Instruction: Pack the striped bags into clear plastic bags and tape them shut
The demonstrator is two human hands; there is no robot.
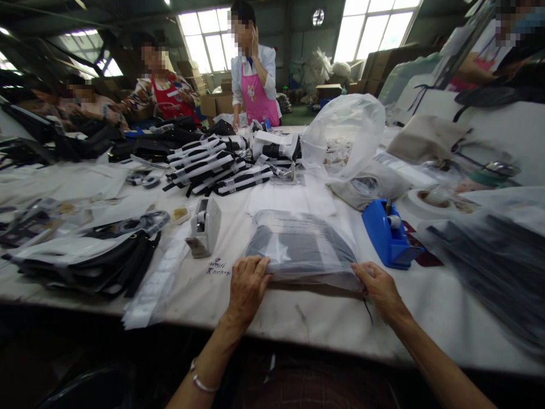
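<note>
A clear plastic bag (306, 238) with a dark folded item inside lies on the table right in front of me. Printed lines run across the bag's upper side. My left hand (249, 284) has its fingers closed on the bag's near left corner. At the near right corner, my right hand (378, 287) pinches the bag's edge between thumb and fingers. A thin dark cord hangs beside that hand. What exactly is folded in the bag I cannot make out.
A grey tape dispenser (205, 227) stands left of the bag, a blue tape dispenser (387, 233) right of it. Black and white bundles (213, 165) are piled behind. Dark bagged goods (494, 261) lie right, black bags (85, 255) left. A co-worker in a pink apron (258, 94) stands across the table.
</note>
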